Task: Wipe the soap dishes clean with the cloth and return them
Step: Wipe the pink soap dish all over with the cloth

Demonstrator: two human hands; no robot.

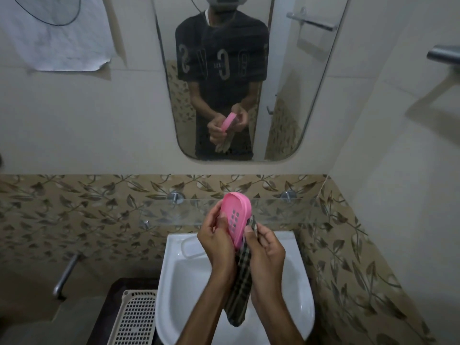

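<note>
Nearest, forearms: both rise from 6 o'clock over the white sink (174, 282), converging toward the frame's middle.
Cloth: a dark checked cloth (239, 290) hangs between the wrists, its long axis running from 12 to 6 o'clock, its lower end dangling over the basin.
Right hand: the right hand (266, 250) has its fingers curled round the cloth's upper part, thumb pressing the cloth against the dish's lower right edge.
Left hand: the left hand (216, 242) grips the soap dish along its left rim, fingers curled behind it and thumb on the front.
Soap dish, look: a pink oval plastic soap dish (235, 215) with a raised rim and rows of small dark drain slots down its middle.
Soap dish, direction: tilted upright, its hollow face turned toward the camera; long axis from about 11 o'clock at the top to 5 o'clock at the bottom.
Soap dish, place: held in the air above the sink's back edge, in front of the glass shelf (273, 210).
Second dish: a clear soap dish (189, 247) lies on the sink's back ledge at the left hand's 9 o'clock.
Beside the sink: a white slotted basket (134, 317) at 7 o'clock.
Farthest: the mirror (286, 95) at 12 o'clock reflects the hands, pink dish and cloth.
</note>
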